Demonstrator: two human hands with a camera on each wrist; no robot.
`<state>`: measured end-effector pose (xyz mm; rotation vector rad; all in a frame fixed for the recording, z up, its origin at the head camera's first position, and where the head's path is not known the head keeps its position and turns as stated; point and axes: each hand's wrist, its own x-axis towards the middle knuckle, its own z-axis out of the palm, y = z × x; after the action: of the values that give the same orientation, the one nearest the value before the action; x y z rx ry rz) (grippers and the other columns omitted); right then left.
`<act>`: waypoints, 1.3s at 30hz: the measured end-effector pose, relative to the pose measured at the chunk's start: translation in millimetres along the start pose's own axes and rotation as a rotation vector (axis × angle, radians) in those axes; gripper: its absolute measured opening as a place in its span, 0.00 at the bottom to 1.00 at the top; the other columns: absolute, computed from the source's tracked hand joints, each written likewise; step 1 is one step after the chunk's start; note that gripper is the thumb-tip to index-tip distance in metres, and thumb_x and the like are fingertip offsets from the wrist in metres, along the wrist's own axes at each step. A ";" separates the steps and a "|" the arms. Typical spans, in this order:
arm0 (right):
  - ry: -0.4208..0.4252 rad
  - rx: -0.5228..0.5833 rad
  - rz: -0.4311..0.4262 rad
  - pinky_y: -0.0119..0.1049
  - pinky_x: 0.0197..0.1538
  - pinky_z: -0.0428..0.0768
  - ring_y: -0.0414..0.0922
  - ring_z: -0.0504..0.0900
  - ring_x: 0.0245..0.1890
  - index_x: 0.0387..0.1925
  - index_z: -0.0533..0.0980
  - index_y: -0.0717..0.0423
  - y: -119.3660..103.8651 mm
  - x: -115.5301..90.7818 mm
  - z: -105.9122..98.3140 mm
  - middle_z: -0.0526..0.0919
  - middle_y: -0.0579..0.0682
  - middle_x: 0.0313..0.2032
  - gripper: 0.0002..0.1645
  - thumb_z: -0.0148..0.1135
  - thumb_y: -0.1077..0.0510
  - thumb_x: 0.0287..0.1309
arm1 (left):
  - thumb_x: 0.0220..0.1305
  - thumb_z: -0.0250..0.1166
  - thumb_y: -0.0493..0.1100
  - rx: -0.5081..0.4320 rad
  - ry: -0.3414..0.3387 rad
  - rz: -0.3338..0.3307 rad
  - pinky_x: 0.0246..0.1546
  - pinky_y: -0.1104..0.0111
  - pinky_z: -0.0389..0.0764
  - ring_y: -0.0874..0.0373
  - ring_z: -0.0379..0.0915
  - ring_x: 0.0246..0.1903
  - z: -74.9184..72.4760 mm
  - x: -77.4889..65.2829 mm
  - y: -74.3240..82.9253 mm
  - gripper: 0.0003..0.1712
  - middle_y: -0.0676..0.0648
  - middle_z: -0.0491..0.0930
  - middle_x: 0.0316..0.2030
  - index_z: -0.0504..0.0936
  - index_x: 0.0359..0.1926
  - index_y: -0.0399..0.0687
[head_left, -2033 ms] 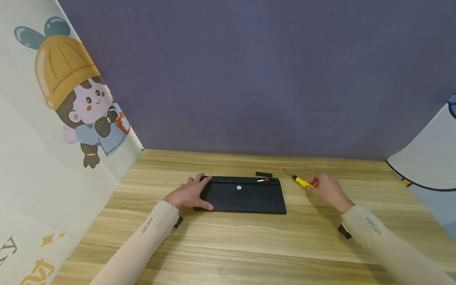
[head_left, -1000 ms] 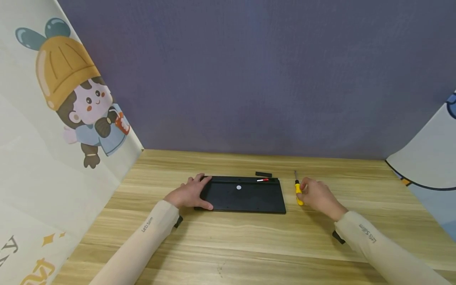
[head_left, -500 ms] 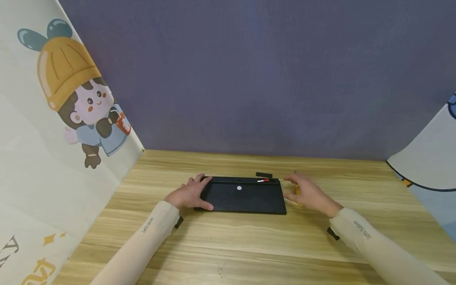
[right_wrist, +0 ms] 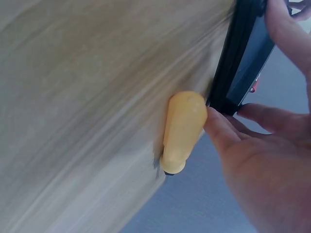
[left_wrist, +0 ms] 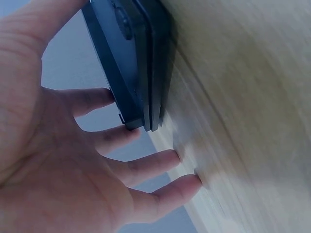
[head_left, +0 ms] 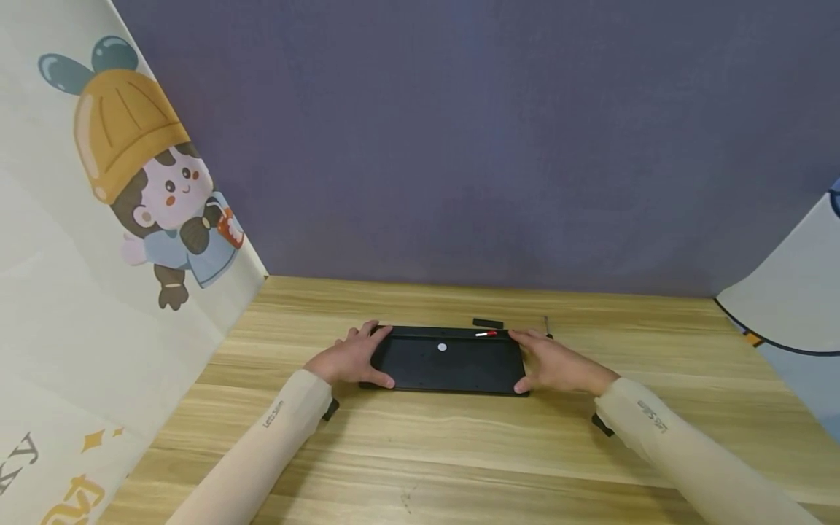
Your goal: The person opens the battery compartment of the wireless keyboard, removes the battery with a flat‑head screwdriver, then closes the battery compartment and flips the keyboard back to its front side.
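Note:
A black keyboard point(head_left: 459, 372) lies underside up on the wooden table, a round white sticker on its back. In a slot near its far right corner sits a small red-and-white battery point(head_left: 487, 334). My left hand point(head_left: 351, 361) holds the left end, thumb at the near edge and fingers at the far edge; two of its fingertips touch the table in the left wrist view. My right hand point(head_left: 554, 362) grips the right end the same way. Beside it lies a yellow-handled screwdriver point(right_wrist: 182, 131), whose handle the right hand hides in the head view.
A small black cover piece point(head_left: 488, 324) lies just behind the keyboard's far right edge. The wooden table point(head_left: 420, 452) meets a purple-grey panel point(head_left: 420, 146) at the back. A white wall with a cartoon print point(head_left: 160, 182) stands on the left.
My right hand set the screwdriver down upright-pointing beside the keyboard, let go of it, and moved left onto the keyboard's right end. The left hand has stayed on the left end.

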<state>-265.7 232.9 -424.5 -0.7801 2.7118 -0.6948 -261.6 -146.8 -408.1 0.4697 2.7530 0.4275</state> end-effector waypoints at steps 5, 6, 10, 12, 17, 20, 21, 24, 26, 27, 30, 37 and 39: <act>0.004 -0.003 0.026 0.57 0.59 0.64 0.64 0.58 0.64 0.70 0.52 0.67 -4.5 -3.5 -0.7 0.53 0.68 0.67 0.62 0.76 0.46 0.42 | 0.43 0.73 0.66 0.027 -0.005 0.003 0.58 0.38 0.53 0.36 0.41 0.68 -1.8 1.5 5.1 0.62 0.41 0.42 0.72 0.50 0.74 0.55; 0.005 -0.006 0.026 0.58 0.59 0.63 0.64 0.57 0.65 0.70 0.52 0.68 -5.8 -4.0 -1.0 0.53 0.68 0.67 0.62 0.76 0.46 0.42 | 0.43 0.73 0.66 0.040 -0.001 0.014 0.58 0.38 0.52 0.36 0.40 0.68 -1.8 2.1 6.5 0.62 0.40 0.43 0.72 0.51 0.74 0.55; 0.003 -0.019 0.041 0.58 0.59 0.62 0.66 0.55 0.65 0.70 0.53 0.68 -8.2 -4.2 -2.2 0.53 0.70 0.67 0.62 0.76 0.47 0.41 | 0.43 0.72 0.67 0.104 0.020 0.092 0.60 0.39 0.49 0.39 0.39 0.69 -2.0 7.0 17.9 0.61 0.40 0.44 0.71 0.52 0.74 0.53; -0.003 -0.021 0.047 0.58 0.59 0.62 0.65 0.55 0.65 0.70 0.52 0.68 -8.3 -4.2 -2.5 0.52 0.70 0.67 0.62 0.76 0.47 0.42 | 0.45 0.71 0.67 0.115 0.031 0.144 0.61 0.42 0.48 0.42 0.40 0.69 -1.7 12.4 26.4 0.59 0.40 0.46 0.71 0.53 0.73 0.54; -0.019 -0.006 0.058 0.58 0.60 0.62 0.65 0.55 0.65 0.70 0.51 0.67 -11.1 -3.7 -1.9 0.51 0.69 0.68 0.61 0.76 0.49 0.43 | 0.52 0.69 0.63 0.120 0.014 0.258 0.63 0.45 0.47 0.46 0.42 0.69 -2.2 28.6 51.3 0.53 0.43 0.51 0.70 0.55 0.73 0.53; -0.026 -0.008 0.052 0.58 0.60 0.62 0.65 0.54 0.65 0.70 0.51 0.68 -13.5 -1.6 -0.9 0.51 0.70 0.68 0.61 0.76 0.49 0.43 | 0.55 0.67 0.62 0.125 -0.015 0.298 0.64 0.47 0.46 0.47 0.42 0.69 -1.7 38.4 64.1 0.50 0.45 0.51 0.70 0.56 0.73 0.53; -0.028 -0.007 0.054 0.58 0.60 0.61 0.65 0.54 0.66 0.70 0.50 0.68 -13.6 -1.2 -0.8 0.51 0.70 0.68 0.61 0.76 0.49 0.43 | 0.56 0.66 0.62 0.131 -0.023 0.309 0.64 0.47 0.46 0.48 0.42 0.69 -1.0 42.6 68.2 0.48 0.45 0.51 0.70 0.56 0.73 0.53; -0.029 -0.011 0.051 0.58 0.61 0.61 0.65 0.53 0.66 0.70 0.51 0.68 -14.0 -0.2 -0.7 0.52 0.70 0.67 0.61 0.76 0.50 0.44 | 0.59 0.64 0.60 0.139 -0.035 0.333 0.65 0.48 0.46 0.48 0.42 0.69 0.7 54.1 79.4 0.45 0.46 0.52 0.70 0.56 0.72 0.54; -0.029 -0.014 0.051 0.58 0.61 0.61 0.65 0.54 0.66 0.70 0.51 0.69 -14.3 0.2 -0.9 0.53 0.71 0.67 0.61 0.76 0.50 0.44 | 0.61 0.63 0.59 0.145 -0.032 0.348 0.65 0.49 0.46 0.48 0.42 0.69 1.4 61.1 86.4 0.43 0.46 0.52 0.70 0.56 0.72 0.54; -0.027 -0.017 0.048 0.58 0.60 0.61 0.65 0.55 0.65 0.70 0.51 0.69 -14.4 0.2 -1.1 0.53 0.71 0.67 0.60 0.76 0.50 0.44 | 0.62 0.63 0.58 0.147 -0.029 0.355 0.65 0.49 0.47 0.48 0.43 0.69 1.5 63.9 90.4 0.43 0.46 0.53 0.69 0.56 0.72 0.54; -0.019 -0.033 0.041 0.57 0.60 0.62 0.65 0.57 0.64 0.69 0.52 0.70 -14.4 -0.9 -2.1 0.55 0.71 0.66 0.60 0.76 0.49 0.43 | 0.64 0.62 0.56 0.175 -0.017 0.386 0.65 0.49 0.49 0.49 0.46 0.68 2.3 72.0 102.4 0.40 0.47 0.55 0.68 0.58 0.72 0.53; -0.032 -0.032 0.067 0.57 0.60 0.62 0.63 0.57 0.65 0.70 0.52 0.68 -15.8 -1.2 -2.9 0.54 0.69 0.67 0.60 0.75 0.49 0.45 | 0.68 0.57 0.54 0.294 -0.033 0.404 0.64 0.50 0.53 0.51 0.50 0.67 9.9 87.5 125.7 0.32 0.51 0.59 0.67 0.61 0.70 0.59; -0.039 -0.027 0.068 0.57 0.60 0.62 0.64 0.56 0.65 0.70 0.51 0.67 -16.0 -1.3 -3.4 0.54 0.69 0.67 0.60 0.75 0.49 0.45 | 0.68 0.57 0.53 0.306 -0.037 0.389 0.64 0.50 0.54 0.52 0.51 0.66 11.0 90.3 132.0 0.31 0.52 0.60 0.66 0.62 0.70 0.60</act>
<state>-258.8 222.9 -413.5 -0.6960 2.7041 -0.6231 -303.2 7.5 -396.2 1.0866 2.6964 0.0775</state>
